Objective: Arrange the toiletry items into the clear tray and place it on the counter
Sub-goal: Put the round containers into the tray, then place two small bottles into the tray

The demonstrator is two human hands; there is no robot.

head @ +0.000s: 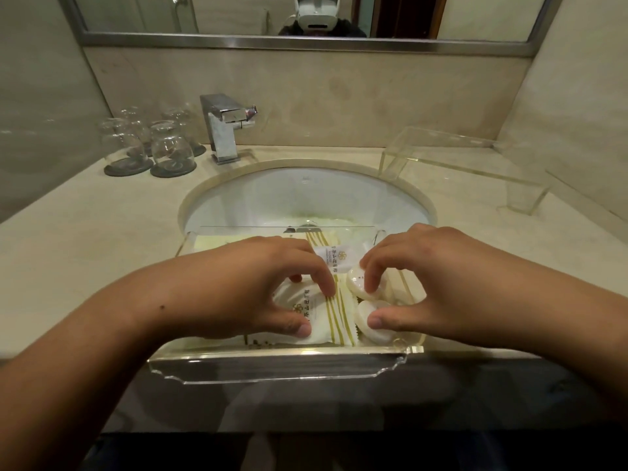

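A clear tray (pixel 285 365) rests across the near edge of the sink and the counter front. Inside lie white toiletry packets with gold stripes (pixel 334 314) and two round white soaps (pixel 356 283). My left hand (pixel 244 287) is inside the tray, thumb and fingers pinched on a white packet (pixel 306 311). On the right side of the tray, my right hand (pixel 424 283) has its fingertips on the upper soap and its thumb on the lower soap (pixel 365 314). Much of the tray's contents is hidden under both hands.
The oval sink (pixel 306 198) lies behind the tray, with a chrome faucet (pixel 222 127) at its back left. Several upturned glasses on dark coasters (pixel 170 147) stand at the left. A clear acrylic stand (pixel 458 164) sits on the counter at the right. A mirror hangs above.
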